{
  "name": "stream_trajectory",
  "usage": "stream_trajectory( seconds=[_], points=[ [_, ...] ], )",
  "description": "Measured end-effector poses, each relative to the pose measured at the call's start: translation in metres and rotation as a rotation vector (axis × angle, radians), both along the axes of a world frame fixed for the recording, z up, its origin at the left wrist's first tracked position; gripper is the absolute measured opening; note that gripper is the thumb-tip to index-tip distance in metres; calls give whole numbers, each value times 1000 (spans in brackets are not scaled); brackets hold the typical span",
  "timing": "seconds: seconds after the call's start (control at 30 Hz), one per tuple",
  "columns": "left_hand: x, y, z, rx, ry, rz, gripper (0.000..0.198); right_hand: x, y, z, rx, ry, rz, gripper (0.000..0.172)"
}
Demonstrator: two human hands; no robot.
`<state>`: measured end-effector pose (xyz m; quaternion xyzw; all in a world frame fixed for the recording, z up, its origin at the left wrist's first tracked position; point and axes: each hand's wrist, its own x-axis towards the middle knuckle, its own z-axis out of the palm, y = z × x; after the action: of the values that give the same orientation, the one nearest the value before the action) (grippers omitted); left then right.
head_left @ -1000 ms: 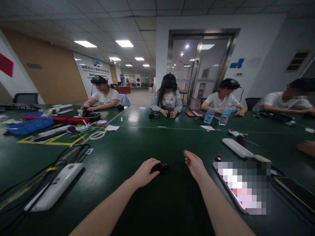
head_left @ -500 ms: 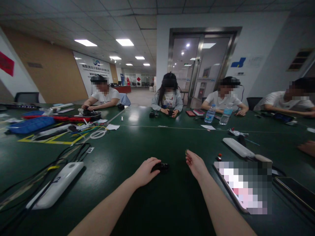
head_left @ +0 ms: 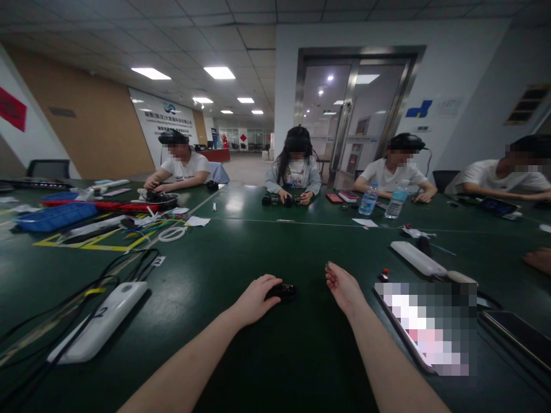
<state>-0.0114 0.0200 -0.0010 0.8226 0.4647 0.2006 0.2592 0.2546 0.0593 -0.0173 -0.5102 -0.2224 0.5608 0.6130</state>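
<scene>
My left hand (head_left: 258, 298) is closed round one end of a small black device (head_left: 286, 291) lying on the dark green table (head_left: 297, 355). The device's right end sticks out past my fingers, and its exact kind is too dark to make out. To the right, my right hand (head_left: 344, 287) is raised slightly, thumb and fingers pinched on a tiny flat piece (head_left: 328, 266). A gap of bare table separates the piece from the black device. A small red and black item (head_left: 384, 275) stands just right of my right hand.
A blurred-out phone or tablet (head_left: 402, 327) lies right of my right forearm, with a dark phone (head_left: 520, 335) beyond. White power strips (head_left: 103, 324) and cables sit left. A blue tray (head_left: 55, 218), water bottles (head_left: 396, 201) and several people (head_left: 295, 166) are across the table.
My hands hold almost the same pose and grip. Across the table, the middle person's hands have moved apart over small black objects.
</scene>
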Motion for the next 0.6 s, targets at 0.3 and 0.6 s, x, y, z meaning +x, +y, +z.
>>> stream_trajectory(
  seconds=[0.3,0.6],
  points=[
    [-1,2,-3,8,-20,2,44,0,-5,6,-24,-36,11,23],
    [1,1,0,46,-15,-22,42,-15,-16,17,148,-430,22,35]
  ],
)
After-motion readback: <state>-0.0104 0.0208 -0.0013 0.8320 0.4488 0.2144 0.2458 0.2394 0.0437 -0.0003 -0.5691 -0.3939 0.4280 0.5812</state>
